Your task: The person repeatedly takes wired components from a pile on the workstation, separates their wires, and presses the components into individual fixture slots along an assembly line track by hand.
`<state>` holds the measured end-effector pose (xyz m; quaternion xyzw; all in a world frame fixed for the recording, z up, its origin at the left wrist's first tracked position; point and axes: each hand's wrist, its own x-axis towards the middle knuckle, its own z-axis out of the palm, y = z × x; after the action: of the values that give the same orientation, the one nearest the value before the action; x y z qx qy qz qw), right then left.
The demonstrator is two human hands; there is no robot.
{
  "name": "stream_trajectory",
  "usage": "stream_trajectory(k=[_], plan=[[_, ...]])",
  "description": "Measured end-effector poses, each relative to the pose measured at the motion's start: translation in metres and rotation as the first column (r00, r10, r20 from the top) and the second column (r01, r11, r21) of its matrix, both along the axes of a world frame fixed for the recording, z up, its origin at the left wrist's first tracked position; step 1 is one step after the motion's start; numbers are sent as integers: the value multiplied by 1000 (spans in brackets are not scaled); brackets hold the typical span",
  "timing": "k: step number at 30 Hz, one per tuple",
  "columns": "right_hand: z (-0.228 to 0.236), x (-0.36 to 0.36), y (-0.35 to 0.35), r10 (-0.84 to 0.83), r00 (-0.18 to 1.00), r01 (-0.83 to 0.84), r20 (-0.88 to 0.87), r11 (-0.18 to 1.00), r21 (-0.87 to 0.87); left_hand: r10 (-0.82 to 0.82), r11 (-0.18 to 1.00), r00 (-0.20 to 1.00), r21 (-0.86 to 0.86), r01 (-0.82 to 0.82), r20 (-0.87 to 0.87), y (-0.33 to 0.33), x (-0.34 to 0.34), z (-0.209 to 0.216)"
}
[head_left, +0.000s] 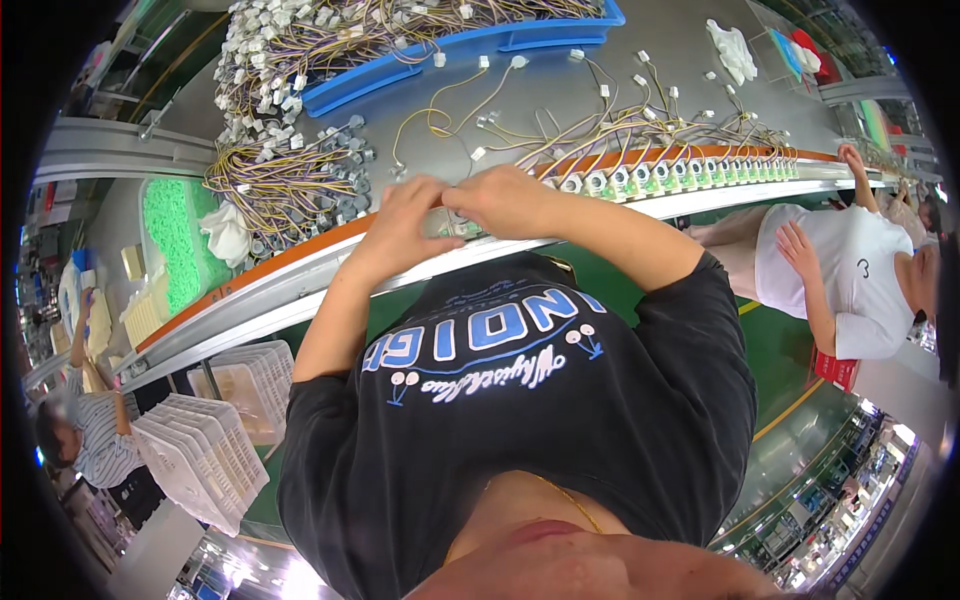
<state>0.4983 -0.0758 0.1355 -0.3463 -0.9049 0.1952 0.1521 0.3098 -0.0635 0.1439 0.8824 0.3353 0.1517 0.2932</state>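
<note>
My left hand (405, 225) and my right hand (502, 203) meet at the near edge of the bench, over a long metal rail (330, 262). The fingers of both are bent and close together, their tips nearly touching. A small white-and-green part (462, 229) shows just below my right fingers, beside my left thumb; what the fingertips grip is hidden. To the right of my hands runs a row of small white-and-green units (640, 180) with round openings. Yellow and purple wires (600, 135) with white connectors trail from the row onto the bench.
A blue tray (470, 48) heaped with wired connectors stands at the back. Left of my hands lies a bundle of wires (285, 180) with grey round ends. Farther left are a bin of green pieces (175, 235) and white crates (205, 450). Another person (840, 260) works at right.
</note>
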Motion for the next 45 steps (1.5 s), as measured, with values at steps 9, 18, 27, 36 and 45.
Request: stream_trajectory(k=[9,18,27,36,45], plan=[[-12,-7,-1,42,997,-27,-61,974,225,16,998,996,61,-22,82,-9,6,-21],[-13,-9,-21,-109,992,121,-66,969,216,67,998,998,17,-67,13,-18,10,-14],[2,-12,-6,2,986,-16,164,996,85,194,980,976,53,-190,-95,-16,19,-25],[19,78,50,-167,821,156,546,985,67,205,979,977,-22,-204,57,-16,12,-24],[-12,71,144,-127,746,170,654,985,-3,603,784,682,-149,-603,414,-9,-47,-19]])
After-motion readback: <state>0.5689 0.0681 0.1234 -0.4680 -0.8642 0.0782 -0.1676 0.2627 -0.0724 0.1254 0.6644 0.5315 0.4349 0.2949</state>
